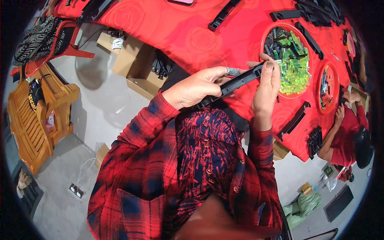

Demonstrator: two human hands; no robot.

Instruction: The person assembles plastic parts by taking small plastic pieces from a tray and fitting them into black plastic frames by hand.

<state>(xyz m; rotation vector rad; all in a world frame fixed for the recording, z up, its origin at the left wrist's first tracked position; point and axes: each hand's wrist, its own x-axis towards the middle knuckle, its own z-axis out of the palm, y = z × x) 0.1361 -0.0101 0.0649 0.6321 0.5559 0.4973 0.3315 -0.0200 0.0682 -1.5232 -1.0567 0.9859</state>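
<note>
A long black plastic bar with a channel along it slants between my two hands, over the near edge of the red-covered table. My left hand is closed round its lower left part, with the thumb stretched along it. At the upper right end, my right hand pinches the bar between thumb and fingers; some of those fingers are behind it. A grey band shows on a finger of the left hand. Just beyond the right hand stands a red-rimmed tray heaped with small yellow-green and black pieces.
A smaller red tray of small parts stands farther right. Black bars lie about the red tablecloth, piled at the far right. Another person sits at the right edge. Cardboard boxes and a wooden bench are on the left.
</note>
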